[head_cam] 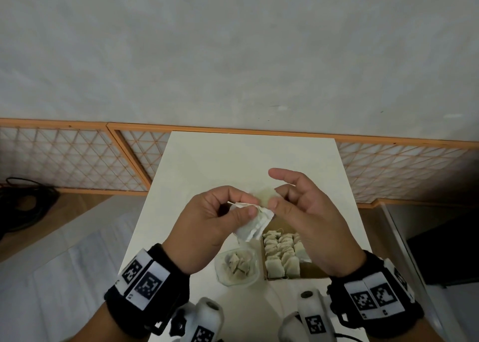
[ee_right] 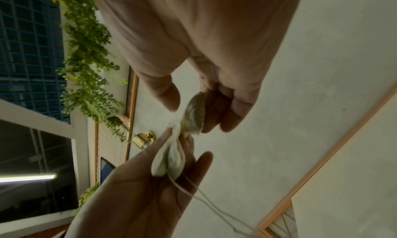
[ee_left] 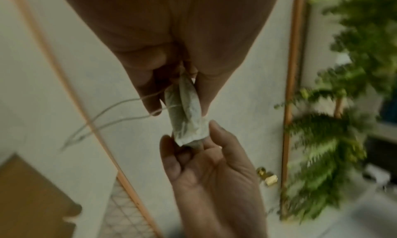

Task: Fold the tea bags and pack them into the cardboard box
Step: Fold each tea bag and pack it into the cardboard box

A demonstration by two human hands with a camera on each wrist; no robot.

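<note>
Both hands work one pale tea bag in the air above the white table. My left hand pinches its upper part between thumb and forefinger, and the bag's folded body hangs below. My right hand pinches the other end with thumb and bent fingers, its forefinger sticking out. In the left wrist view the tea bag trails a looped string to the left. The right wrist view has the tea bag lying in the left palm. Below the hands, the open cardboard box holds rows of folded bags.
A clear plastic container with several loose tea bags stands left of the box. Two white marker-tagged devices lie at the table's near edge. An orange lattice rail runs behind the table. Black cables lie on the floor at left.
</note>
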